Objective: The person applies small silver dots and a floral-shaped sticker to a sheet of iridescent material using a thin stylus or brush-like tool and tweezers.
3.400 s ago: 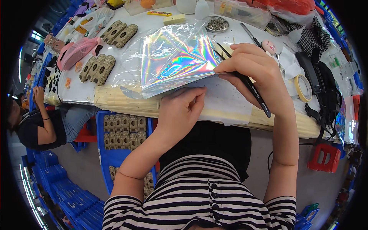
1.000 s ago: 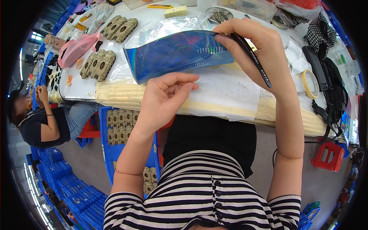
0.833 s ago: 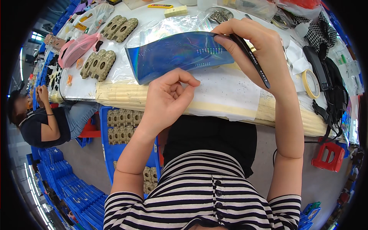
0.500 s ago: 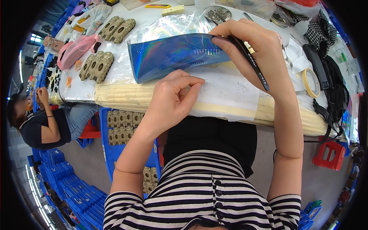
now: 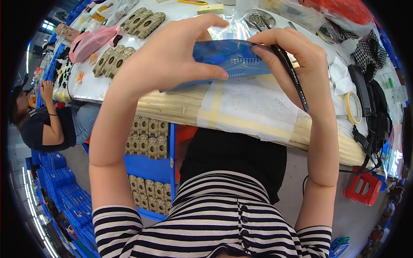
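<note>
A long white worktable with a padded cream edge (image 5: 167, 104) spans the workshop under a thin, glossy blue film sheet (image 5: 217, 56) printed with rows of small pale marks. Lower down, on the sheet's near side, a blue plastic tray (image 5: 150, 167) bears rows of tan camouflage-patterned cases (image 5: 152, 150). Nearer to the sheet, a white paper rectangle (image 5: 247, 105) with a cream strip and dark specks lies on the tabletop. The sheet hangs between two bare hands, bowed along its length; it looks light, springy and slick, apt to slide, smudge or crease if squeezed at one point. Its edges look like the safest hold, one at either end, with the printed middle left untouched. At its left end, the left hand (image 5: 165, 56) arches around it, thumb and fingers spread apart; whether the thumb presses on the film cannot be told. At its upper right corner, the right hand (image 5: 299, 49) pinches the film between thumb and forefinger while cradling slim black tweezers (image 5: 291, 73) against the palm. Right of the sheet stands a roll of pale yellow tape (image 5: 353, 107); just beyond it sits a round metal dish (image 5: 272, 15) of tiny parts.
</note>
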`<act>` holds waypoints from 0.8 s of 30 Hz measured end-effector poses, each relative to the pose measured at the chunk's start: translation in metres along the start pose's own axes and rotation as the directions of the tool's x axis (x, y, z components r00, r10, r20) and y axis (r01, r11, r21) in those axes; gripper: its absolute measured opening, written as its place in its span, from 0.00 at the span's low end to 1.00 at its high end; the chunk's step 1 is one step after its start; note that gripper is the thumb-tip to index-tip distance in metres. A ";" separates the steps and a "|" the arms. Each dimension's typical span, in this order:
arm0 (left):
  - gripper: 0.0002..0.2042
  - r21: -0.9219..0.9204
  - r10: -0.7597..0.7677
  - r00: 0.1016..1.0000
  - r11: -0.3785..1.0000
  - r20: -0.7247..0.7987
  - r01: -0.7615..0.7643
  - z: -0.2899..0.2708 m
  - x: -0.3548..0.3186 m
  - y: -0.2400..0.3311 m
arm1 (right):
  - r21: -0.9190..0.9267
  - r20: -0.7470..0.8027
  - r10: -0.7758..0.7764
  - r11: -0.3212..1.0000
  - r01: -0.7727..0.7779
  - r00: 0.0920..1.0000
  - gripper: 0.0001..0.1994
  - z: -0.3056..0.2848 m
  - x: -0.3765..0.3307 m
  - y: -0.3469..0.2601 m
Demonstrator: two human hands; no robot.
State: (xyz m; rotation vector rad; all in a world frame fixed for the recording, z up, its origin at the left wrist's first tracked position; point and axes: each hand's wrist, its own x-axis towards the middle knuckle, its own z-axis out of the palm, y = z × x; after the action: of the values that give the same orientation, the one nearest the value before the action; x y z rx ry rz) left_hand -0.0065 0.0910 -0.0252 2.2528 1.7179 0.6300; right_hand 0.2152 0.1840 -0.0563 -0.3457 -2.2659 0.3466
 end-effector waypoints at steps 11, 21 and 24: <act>0.21 -0.444 -0.219 0.865 0.786 0.451 0.431 -0.004 0.025 -0.031 | -0.046 -0.276 -0.063 0.998 0.052 0.959 0.12 -0.001 -0.007 0.003; 0.27 -0.777 -0.156 0.856 0.364 0.493 0.514 0.027 0.019 -0.067 | 0.248 -0.154 -0.008 0.968 0.047 0.988 0.24 0.020 -0.038 -0.006; 0.26 -0.805 -0.113 0.863 0.318 0.492 0.500 0.035 0.019 -0.073 | 0.329 -0.026 0.102 0.940 -0.088 0.994 0.24 0.028 -0.047 -0.015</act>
State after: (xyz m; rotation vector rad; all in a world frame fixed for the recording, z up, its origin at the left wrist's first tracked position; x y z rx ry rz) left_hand -0.0487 0.1317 -0.0840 1.0598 1.0736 0.7595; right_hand 0.2224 0.1502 -0.1005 -0.2853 -2.1072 0.7481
